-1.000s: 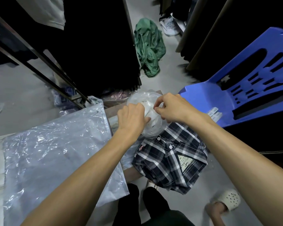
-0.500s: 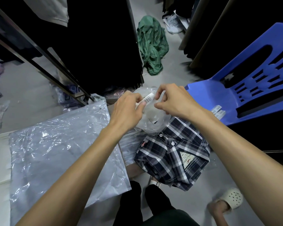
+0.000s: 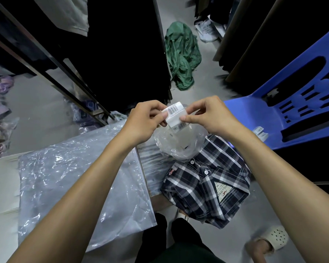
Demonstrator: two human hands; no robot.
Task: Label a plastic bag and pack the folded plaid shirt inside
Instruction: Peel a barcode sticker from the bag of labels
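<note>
Both hands hold a small stack of white barcode labels [image 3: 176,115] in the air above the low table. My left hand [image 3: 146,120] pinches its left edge, my right hand [image 3: 210,115] its right edge. Just below them lies a small crumpled clear bag [image 3: 179,145] with more labels inside. The folded dark plaid shirt [image 3: 207,185] rests at the table's near right corner, collar tag showing, partly hanging over the edge. A large flat clear plastic bag [image 3: 74,179] lies spread out on the left of the table.
A blue plastic chair [image 3: 285,103] stands close on the right, with loose labels [image 3: 259,130] on its seat. Black garments hang on racks ahead and to the right. A green garment [image 3: 180,56] lies on the floor. White cardboard [image 3: 4,185] sits under the bag's left edge.
The hands have risen out of the small crumpled bag, drawing out the stack of barcode labels, which now sits turned face-up between both hands.
</note>
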